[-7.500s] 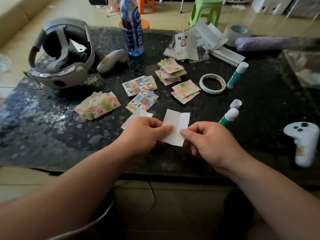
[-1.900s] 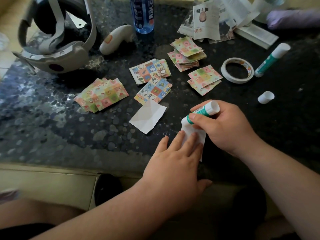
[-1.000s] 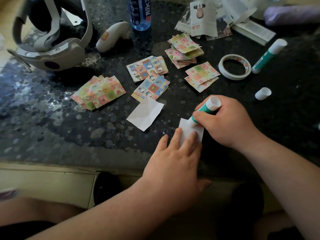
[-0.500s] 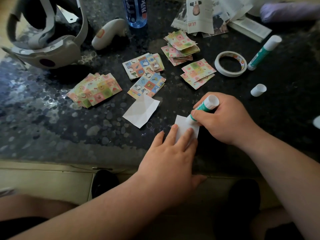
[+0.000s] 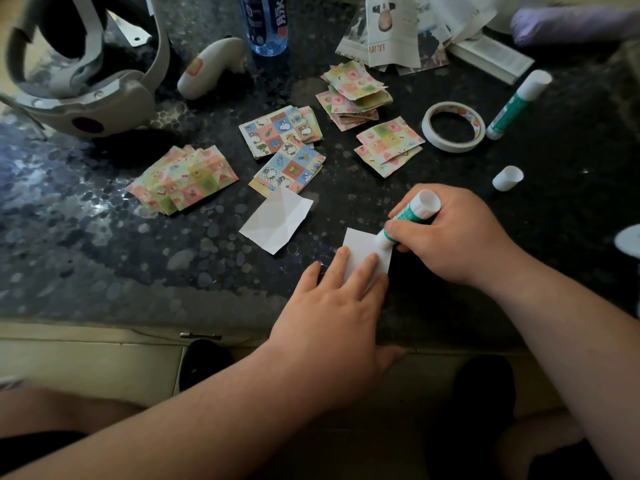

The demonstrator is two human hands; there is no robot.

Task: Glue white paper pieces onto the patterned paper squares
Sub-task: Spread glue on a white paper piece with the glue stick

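Landmark: white paper piece (image 5: 360, 245), flat on the dark table (image 5: 104, 265) near the front edge.

- Far up-left of it: grey headset (image 5: 86, 98).
- Up-left: pink-green patterned squares (image 5: 183, 180), a fanned stack.
- Farther up-left: white controller (image 5: 207, 69), blue bottle (image 5: 266, 22).
- Up-left, nearer: blue patterned squares (image 5: 285, 147), two overlapping stacks.
- Just left of it, not touching: second white paper (image 5: 277, 220), creased.
- Left hand (image 5: 329, 306) below it, fingers straight and flat, tips pressing its lower half.
- Well above it: pastel patterned squares (image 5: 356, 91), piled.
- Right hand (image 5: 457, 237) just right of it, fingers curled round the glue stick (image 5: 412, 216). Stick tip touches its upper right corner.
- Up-right: tape roll (image 5: 453, 126), loose cap (image 5: 507, 178), capped glue stick (image 5: 516, 102).
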